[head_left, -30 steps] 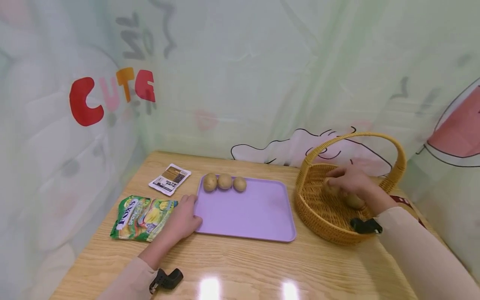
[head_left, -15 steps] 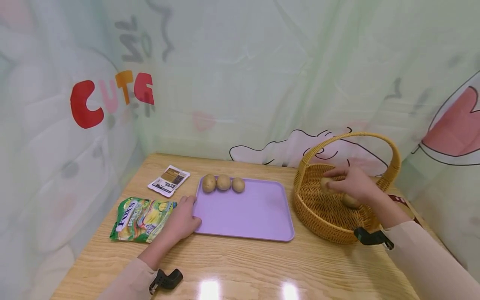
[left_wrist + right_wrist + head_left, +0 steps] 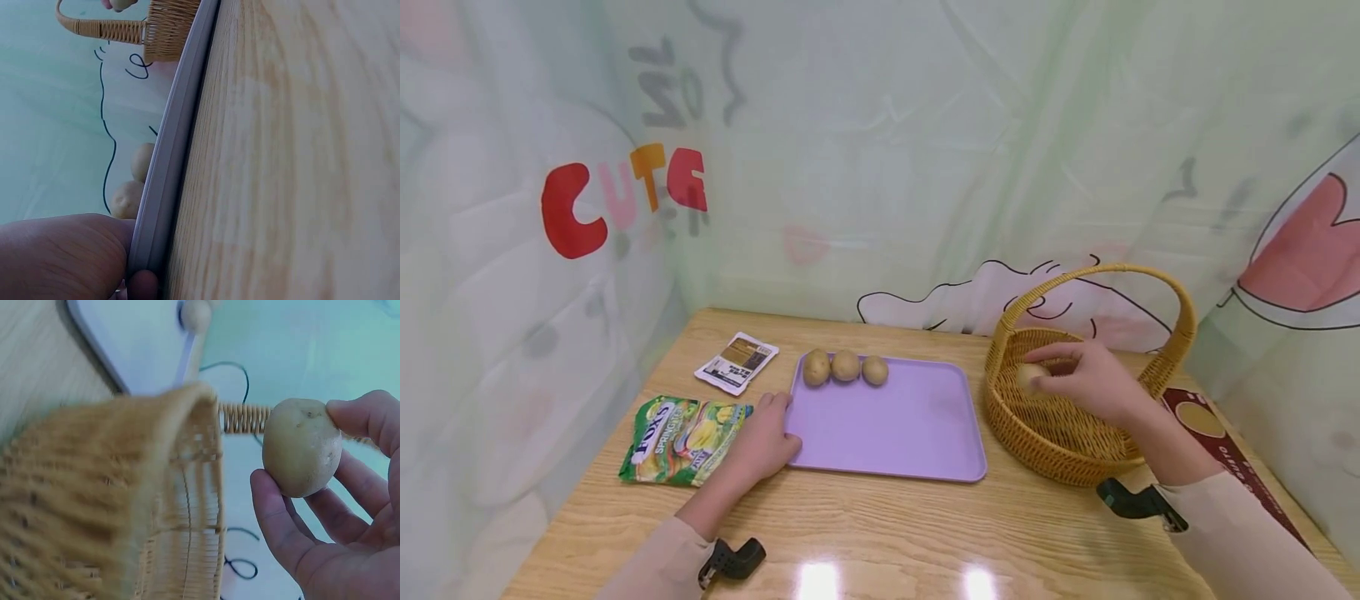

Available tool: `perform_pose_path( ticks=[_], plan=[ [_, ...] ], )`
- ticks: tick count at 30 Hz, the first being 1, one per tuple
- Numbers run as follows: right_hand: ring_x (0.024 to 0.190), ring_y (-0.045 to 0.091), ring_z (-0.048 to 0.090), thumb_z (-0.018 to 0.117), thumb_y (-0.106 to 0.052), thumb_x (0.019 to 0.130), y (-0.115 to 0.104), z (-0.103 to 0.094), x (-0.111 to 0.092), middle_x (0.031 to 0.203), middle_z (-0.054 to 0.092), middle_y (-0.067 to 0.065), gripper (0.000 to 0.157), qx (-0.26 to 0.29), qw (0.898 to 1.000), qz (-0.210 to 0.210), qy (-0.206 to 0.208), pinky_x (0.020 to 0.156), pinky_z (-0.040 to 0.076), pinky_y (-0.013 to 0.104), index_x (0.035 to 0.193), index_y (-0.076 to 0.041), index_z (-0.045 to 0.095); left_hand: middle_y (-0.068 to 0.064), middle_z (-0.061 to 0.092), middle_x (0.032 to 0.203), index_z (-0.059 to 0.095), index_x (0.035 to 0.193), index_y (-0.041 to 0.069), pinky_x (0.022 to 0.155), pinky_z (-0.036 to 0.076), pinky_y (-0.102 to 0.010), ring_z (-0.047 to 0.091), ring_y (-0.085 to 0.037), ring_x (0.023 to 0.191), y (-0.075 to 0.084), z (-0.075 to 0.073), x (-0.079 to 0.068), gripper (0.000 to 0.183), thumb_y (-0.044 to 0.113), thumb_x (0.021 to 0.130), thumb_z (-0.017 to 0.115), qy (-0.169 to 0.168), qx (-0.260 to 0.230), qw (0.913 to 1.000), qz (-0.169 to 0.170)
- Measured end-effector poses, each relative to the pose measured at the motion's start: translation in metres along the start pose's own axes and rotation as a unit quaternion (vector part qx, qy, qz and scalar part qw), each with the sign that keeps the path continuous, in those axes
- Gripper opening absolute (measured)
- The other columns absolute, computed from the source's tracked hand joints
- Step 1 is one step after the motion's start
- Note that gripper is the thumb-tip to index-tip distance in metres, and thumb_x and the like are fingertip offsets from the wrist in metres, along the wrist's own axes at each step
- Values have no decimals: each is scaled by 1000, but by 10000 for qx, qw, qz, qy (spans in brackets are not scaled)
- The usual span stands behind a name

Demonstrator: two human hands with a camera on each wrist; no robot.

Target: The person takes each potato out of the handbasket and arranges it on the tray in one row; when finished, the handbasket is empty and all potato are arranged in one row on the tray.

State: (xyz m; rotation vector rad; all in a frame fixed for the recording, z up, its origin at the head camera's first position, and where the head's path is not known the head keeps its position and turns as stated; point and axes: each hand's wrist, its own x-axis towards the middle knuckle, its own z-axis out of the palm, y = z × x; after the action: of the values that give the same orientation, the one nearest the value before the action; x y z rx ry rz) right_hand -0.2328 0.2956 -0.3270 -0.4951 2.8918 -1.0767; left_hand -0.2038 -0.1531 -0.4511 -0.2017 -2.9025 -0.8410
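Printed cloth backdrop [image 3: 850,167] behind and down the sides, wood table [image 3: 887,533] in front of me. Wicker basket [image 3: 1052,462] with a tall arched handle [image 3: 1120,268] stands on the right, just beside the purple tray [image 3: 917,433]. Dark red package [image 3: 1201,419] lies right of the basket, partly hidden. Green FOX'S bag [image 3: 688,442] lies left of the tray, partly behind my left hand [image 3: 765,437]. That hand is clamped on the tray's left edge, toward the near corner, thumb over the rim. My right hand [image 3: 1093,383] has a potato [image 3: 303,448] pinched between thumb and fingers. White-and-brown packet [image 3: 737,362] lies flat beyond the bag, near the tray's far left corner. Held potato is up over the basket, higher than its rim. Three other potatoes [image 3: 846,366] sit in a row on the tray, far left corner.
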Motion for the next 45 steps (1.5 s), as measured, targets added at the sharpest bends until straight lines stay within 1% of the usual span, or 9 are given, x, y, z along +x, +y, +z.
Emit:
perform_pose_path(
  ticks=[2,7,14,19,22,26,30,38,45],
  plan=[
    [98,27,62,76,-26,84,-4,5,-1,113,65,13,38,157,9999,-44,-33,73,52,33,117,-9,70,-22,52,120,48,135,-9,91,49,-46,56,-32,103,0,0,0,66,7,74,67,-3,-21,10000,-1],
    [101,26,59,76,-27,83,-17,17,-2,116,64,10,37,223,9997,-91,-47,75,52,33,117,-12,71,-22,53,120,48,134,-9,91,49,-46,57,-32,102,-1,0,0,65,7,74,67,15,-16,10000,16],
    [103,25,59,76,-24,84,-34,37,5,116,65,7,36,411,9986,-339,-27,78,52,31,118,-11,71,-22,53,119,49,134,-9,91,49,-46,57,-31,101,-1,0,0,64,8,74,67,4,-6,10000,0],
    [100,26,59,76,-20,83,-41,55,15,114,67,9,37,919,9948,-447,-37,74,53,29,117,-8,71,-22,53,118,49,134,-8,91,49,-45,57,-32,101,-1,-1,0,65,7,74,67,-4,7,10000,-31],
    [100,27,61,77,-18,82,-45,67,20,115,67,8,34,1187,9918,-477,-66,71,54,30,115,-10,72,-21,53,117,49,133,-8,90,49,-45,57,-32,100,-1,-1,1,65,7,73,67,7,-3,10000,-10],
    [100,24,63,78,-20,81,-52,83,28,116,67,5,33,1120,9925,-472,-105,69,53,32,113,-15,74,-21,53,117,49,133,-8,90,49,-46,57,-32,100,-1,0,1,65,7,73,67,27,-6,10000,-4],
    [101,25,63,77,-19,81,-55,97,38,117,67,7,33,1081,9925,-552,-108,72,51,33,113,-12,74,-21,53,117,49,134,-8,89,50,-45,58,-31,98,-3,1,1,66,7,73,68,31,13,10000,5],
    [104,28,63,74,-17,83,-52,116,63,118,66,10,36,1119,9935,-166,-86,77,51,34,117,-6,71,-22,54,116,49,133,-9,85,52,-45,59,-31,94,-2,1,2,66,7,72,68,46,78,10000,13],
    [99,24,64,71,-18,86,-42,127,82,115,67,13,40,1149,9933,154,-41,76,52,32,123,-4,67,-21,54,115,50,134,-9,84,52,-44,58,-29,93,-1,2,2,66,7,73,68,41,117,9999,-25]
  ],
)
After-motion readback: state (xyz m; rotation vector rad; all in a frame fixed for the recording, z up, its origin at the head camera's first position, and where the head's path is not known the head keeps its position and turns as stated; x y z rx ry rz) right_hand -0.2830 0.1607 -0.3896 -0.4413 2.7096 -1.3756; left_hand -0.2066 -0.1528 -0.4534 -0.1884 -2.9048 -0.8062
